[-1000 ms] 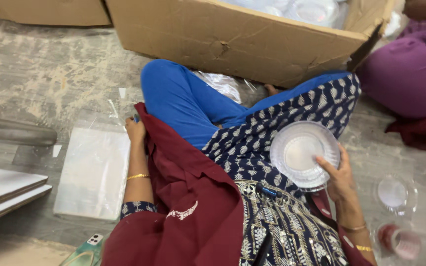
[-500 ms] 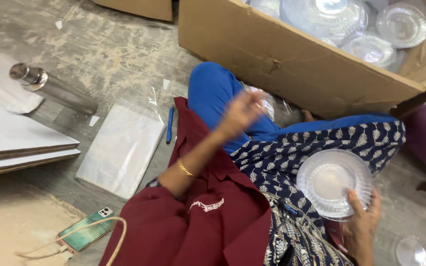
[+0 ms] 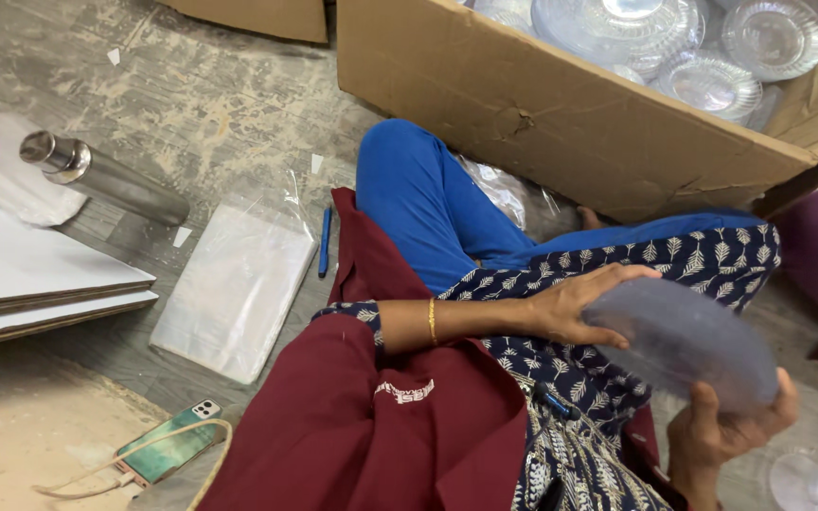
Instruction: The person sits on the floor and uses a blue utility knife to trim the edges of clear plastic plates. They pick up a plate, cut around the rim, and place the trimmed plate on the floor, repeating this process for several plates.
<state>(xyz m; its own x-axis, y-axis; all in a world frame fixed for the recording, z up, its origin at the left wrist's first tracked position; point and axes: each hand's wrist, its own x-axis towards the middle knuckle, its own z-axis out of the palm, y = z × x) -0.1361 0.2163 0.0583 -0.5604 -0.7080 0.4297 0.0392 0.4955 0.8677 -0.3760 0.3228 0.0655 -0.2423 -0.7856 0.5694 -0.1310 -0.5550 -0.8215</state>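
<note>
I sit cross-legged on the floor in blue trousers and a patterned top. A clear plastic plate (image 3: 684, 343), blurred by motion, lies tilted over my lap. My left hand (image 3: 575, 305) grips its near left edge, a gold bangle on the wrist. My right hand (image 3: 726, 431) holds the plate from below at its lower right edge, thumb up against it. Just beyond my knees stands a large cardboard box (image 3: 560, 104) with several stacks of clear plastic plates (image 3: 655, 38) inside.
A pile of clear plastic bags (image 3: 234, 289) and a blue pen (image 3: 325, 241) lie on the floor to my left. Further left are a steel bottle (image 3: 101, 177) and flat cardboard sheets (image 3: 30, 274). A phone (image 3: 168, 442) with cable lies near. Another clear plate (image 3: 800, 481) rests bottom right.
My left hand came back from the floor and the box side across my lap onto the plate. The plate tipped from face-up to a flatter tilt between both hands.
</note>
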